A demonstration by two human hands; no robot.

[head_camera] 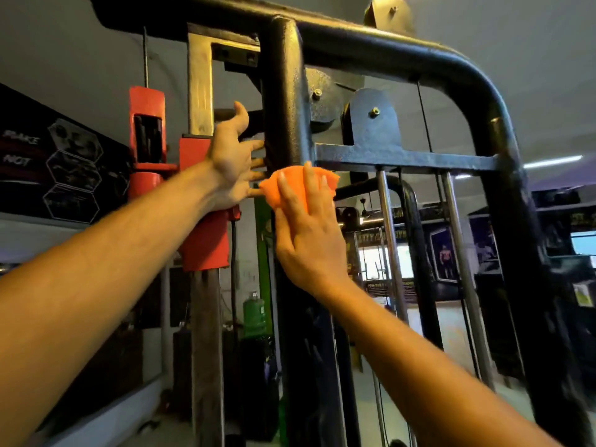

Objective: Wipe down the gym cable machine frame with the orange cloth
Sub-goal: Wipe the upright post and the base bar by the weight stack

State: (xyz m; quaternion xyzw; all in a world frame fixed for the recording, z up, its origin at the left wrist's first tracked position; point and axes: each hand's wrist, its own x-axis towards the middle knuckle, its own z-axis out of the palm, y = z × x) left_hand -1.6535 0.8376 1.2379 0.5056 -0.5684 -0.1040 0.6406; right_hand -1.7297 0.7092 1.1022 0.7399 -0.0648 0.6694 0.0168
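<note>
I see both arms reaching up to the black frame [285,91] of the cable machine. R hand [309,233] lies flat w/ fingers straight, pressing the orange cloth [295,188] against the frame's vertical post, just below where the horizontal crossbar [406,159] meets it. Cloth is bunched under the fingers; its top edge pokes out above the fingertips and to the left.

L hand [230,169] is wide, fingers spread, holding nothing. Thumb points up; fingertips reach toward the left side of the same post, just beside the cloth's left corner. Can't tell if the fingertips actually touch the post.

Behind the L wrist there's a red bracket [203,233] on a grey upright, w/ a second red part [146,124] further left. Right of the post, a pulley plate [374,121] w/ a bolt sits on the crossbar, and two chrome guide rods [392,253] run down from it. The frame's top tube curves over and down on the far right. A green bottle [254,314] stands low in the background left of the post; posters on the left wall are too blurred to read fully.
</note>
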